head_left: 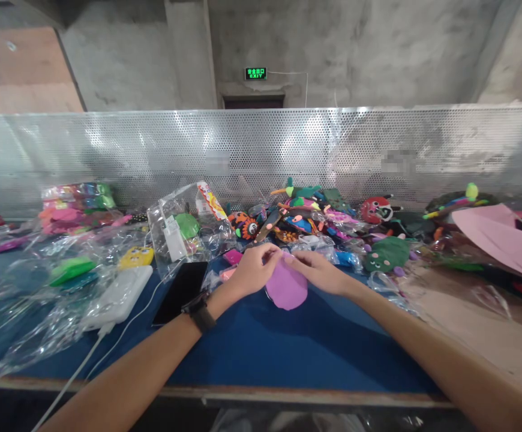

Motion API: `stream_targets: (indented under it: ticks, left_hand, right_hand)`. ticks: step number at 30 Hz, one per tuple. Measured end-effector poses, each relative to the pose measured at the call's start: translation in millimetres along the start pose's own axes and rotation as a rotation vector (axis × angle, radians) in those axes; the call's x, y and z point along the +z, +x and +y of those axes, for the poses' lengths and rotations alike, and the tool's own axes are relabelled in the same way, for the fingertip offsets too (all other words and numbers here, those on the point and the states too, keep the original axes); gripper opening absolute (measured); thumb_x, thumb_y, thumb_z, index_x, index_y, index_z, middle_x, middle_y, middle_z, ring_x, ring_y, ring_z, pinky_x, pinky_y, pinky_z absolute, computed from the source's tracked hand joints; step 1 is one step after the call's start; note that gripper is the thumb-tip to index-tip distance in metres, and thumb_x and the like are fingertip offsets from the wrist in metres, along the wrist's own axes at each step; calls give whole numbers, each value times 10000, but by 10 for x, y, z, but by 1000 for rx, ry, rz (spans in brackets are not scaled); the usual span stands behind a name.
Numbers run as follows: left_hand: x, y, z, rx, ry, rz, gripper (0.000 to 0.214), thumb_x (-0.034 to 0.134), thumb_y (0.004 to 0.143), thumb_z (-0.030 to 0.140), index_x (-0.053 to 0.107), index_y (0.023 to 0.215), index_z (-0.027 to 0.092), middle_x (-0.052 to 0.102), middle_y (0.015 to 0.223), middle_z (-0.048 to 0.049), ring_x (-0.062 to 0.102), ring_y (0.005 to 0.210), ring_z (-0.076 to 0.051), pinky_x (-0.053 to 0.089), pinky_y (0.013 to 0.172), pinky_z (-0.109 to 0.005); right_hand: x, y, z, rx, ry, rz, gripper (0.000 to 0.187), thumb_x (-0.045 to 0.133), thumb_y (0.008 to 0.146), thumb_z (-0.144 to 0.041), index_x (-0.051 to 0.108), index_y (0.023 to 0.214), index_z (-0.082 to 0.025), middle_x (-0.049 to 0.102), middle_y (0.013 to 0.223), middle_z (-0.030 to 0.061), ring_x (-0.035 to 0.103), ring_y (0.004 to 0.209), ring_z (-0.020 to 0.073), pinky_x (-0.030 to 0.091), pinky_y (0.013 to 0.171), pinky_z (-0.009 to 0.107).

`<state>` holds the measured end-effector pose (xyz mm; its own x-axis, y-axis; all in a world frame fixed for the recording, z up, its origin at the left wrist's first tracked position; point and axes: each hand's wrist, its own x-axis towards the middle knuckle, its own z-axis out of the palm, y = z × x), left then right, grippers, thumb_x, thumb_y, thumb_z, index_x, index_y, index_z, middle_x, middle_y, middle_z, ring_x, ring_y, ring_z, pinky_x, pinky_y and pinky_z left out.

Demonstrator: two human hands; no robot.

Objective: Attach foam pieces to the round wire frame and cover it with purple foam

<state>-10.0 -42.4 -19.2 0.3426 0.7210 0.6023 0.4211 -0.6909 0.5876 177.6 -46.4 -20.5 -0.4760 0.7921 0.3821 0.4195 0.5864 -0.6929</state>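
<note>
A flat, roundish purple piece (287, 287), soft-looking with a slightly uneven edge, hangs between my hands over the blue tabletop (288, 354). My left hand (257, 267) pinches its upper left edge, with a dark watch on that wrist. At its upper right edge the fingers of my right hand (317, 269) are closed on it too. A thin dark rim shows behind the purple piece at its lower left; what it belongs to is hidden. Beside my left hand lie small pink pieces (233, 257).
Left of my hands lie a dark phone (180, 293), a white power bank (119, 297) with cables, and clear plastic bags with a yellow piece (135, 257). Colourful handmade figures (299, 219) pile up along the perforated metal screen (261, 147). Pink sheets (506, 237) stand at the right.
</note>
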Motion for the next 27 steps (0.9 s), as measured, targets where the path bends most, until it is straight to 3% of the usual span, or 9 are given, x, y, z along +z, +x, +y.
stream_targets:
  ticks: [6, 13, 16, 21, 27]
  left_hand:
    - [4, 35, -52, -129, -119, 35, 252, 455, 859, 357, 606, 806, 162, 620, 761, -26, 554, 711, -145, 424, 621, -246]
    - [48, 59, -94, -453, -488, 17, 228, 525, 805, 379, 578, 880, 170, 569, 690, -2, 526, 572, -106, 424, 503, -212]
    - [28, 45, -73, -374, -439, 45, 227, 545, 800, 371, 590, 927, 189, 605, 728, -12, 543, 578, -110, 424, 500, -207]
    - [-13, 32, -52, -112, -178, 50, 293, 497, 840, 402, 665, 861, 162, 676, 873, -64, 607, 815, -185, 465, 680, -261]
    - [-14, 40, -77, -72, -105, -26, 350, 473, 856, 436, 654, 776, 148, 647, 722, -35, 575, 677, -156, 429, 597, -246]
  right_hand:
    - [3, 10, -11, 6, 68, -6, 391, 450, 866, -532, 549, 784, -162, 516, 691, -4, 455, 604, 106, 357, 525, 230]
    - [-8, 7, -66, 9, 24, 71, 363, 463, 869, -502, 555, 779, -162, 513, 686, -2, 458, 602, 103, 356, 509, 220]
    - [-10, 8, -52, 8, -1, 89, 359, 461, 871, -496, 555, 774, -163, 517, 690, 3, 464, 613, 108, 362, 514, 222]
    - [-26, 8, -36, 9, -21, 103, 358, 462, 868, -497, 558, 777, -165, 521, 691, 3, 468, 612, 111, 369, 517, 226]
    - [-34, 11, -14, 18, 43, 74, 346, 477, 863, -495, 563, 790, -168, 535, 708, 3, 483, 623, 112, 378, 532, 229]
